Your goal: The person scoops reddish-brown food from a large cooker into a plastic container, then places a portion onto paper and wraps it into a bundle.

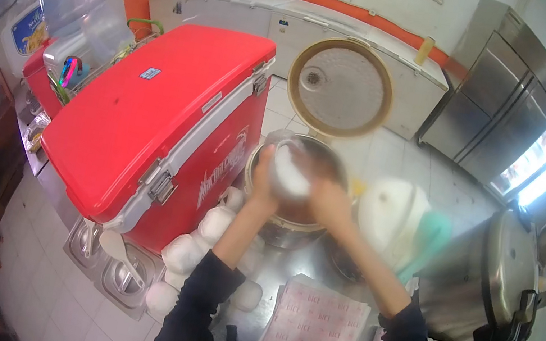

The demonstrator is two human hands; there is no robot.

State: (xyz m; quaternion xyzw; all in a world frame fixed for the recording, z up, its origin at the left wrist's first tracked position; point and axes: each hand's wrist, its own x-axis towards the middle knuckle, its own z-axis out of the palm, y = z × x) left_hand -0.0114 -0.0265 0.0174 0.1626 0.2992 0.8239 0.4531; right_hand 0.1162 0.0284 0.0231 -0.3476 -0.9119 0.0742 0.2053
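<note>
My left hand (264,182) grips a small container with white contents (292,171), possibly rice, with clear plastic film showing at its far edge. It is held over the mouth of a round rice cooker (289,236), whose lid (344,90) stands raised behind it. My right hand (331,203) is at the container's right side, blurred by motion; whether its fingers hold anything is unclear. Printed wrapping paper sheets (314,323) lie stacked on the steel table in front of me. Several white wrapped bundles (184,253) are piled to the left of my left forearm.
A large red cooler box (152,111) stands on the left. Lidded steel pans (123,275) and a white rice paddle (119,247) are below it. To the right are a white cloth (389,207), a blurred green utensil (431,237) and a large steel rice cooker (469,271).
</note>
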